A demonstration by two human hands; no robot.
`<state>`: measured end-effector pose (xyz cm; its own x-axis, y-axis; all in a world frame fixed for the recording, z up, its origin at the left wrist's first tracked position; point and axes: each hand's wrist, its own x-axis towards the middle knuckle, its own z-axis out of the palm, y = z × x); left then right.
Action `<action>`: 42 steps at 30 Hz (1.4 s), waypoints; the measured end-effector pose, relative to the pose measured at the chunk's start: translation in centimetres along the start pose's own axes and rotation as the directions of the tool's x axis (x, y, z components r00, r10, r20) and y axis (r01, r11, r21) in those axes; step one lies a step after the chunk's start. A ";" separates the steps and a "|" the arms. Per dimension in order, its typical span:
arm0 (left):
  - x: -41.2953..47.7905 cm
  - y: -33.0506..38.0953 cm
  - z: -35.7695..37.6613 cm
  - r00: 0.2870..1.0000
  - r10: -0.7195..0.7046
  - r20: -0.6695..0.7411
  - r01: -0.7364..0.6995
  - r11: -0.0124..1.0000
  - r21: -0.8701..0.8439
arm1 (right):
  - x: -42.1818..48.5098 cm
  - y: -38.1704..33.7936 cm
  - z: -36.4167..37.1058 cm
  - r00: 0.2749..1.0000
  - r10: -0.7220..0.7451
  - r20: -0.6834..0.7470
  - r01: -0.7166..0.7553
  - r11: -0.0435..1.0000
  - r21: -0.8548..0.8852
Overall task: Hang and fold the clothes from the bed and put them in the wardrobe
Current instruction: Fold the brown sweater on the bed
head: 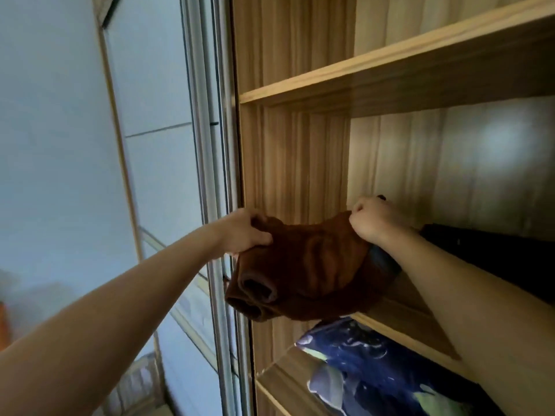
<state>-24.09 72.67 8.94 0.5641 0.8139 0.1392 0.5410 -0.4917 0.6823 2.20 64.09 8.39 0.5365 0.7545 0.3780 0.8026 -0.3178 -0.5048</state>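
Wooden wardrobe (300, 151) fills view; sliding door frame (210, 145) at 9 o'clock. Brown garment (309, 265) bunched at middle shelf (405, 313) edge, underside hidden. Left hand (243, 232) grips its 9 o'clock end, fingers curled in; right hand (372, 219) pinches its 1 o'clock edge. Dark pile (495, 259) at 3 o'clock, cut off. Blue patterned fabric (375, 373) on shelf below, 5 o'clock.

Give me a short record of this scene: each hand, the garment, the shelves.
left hand: grips the left side of the brown garment
right hand: pinches its upper right edge
brown garment: bunched, partly past the front of the middle shelf
middle shelf, right: dark clothing
lower shelf: blue patterned fabric
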 end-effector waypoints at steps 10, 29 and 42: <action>18.3 1.0 4.8 0.979 0.147 0.144 -0.160 0.984 0.083 | 5.2 8.7 1.7 0.946 0.288 -0.151 -0.264 0.950 0.164; 32.8 2.7 14.2 0.922 0.385 0.035 -0.346 0.781 0.519 | 9.8 15.3 1.6 0.927 0.373 -0.042 -0.367 0.925 0.104; 33.8 0.5 19.1 0.924 0.180 0.337 -0.371 0.630 0.682 | 11.2 16.4 6.6 0.868 0.425 0.257 -0.225 0.798 -0.559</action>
<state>7.15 93.99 0.28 0.8289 0.5593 0.0090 0.5567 -0.8232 -0.1112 19.65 71.07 -0.79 0.7397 0.6674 -0.0858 0.6654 -0.7445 -0.0543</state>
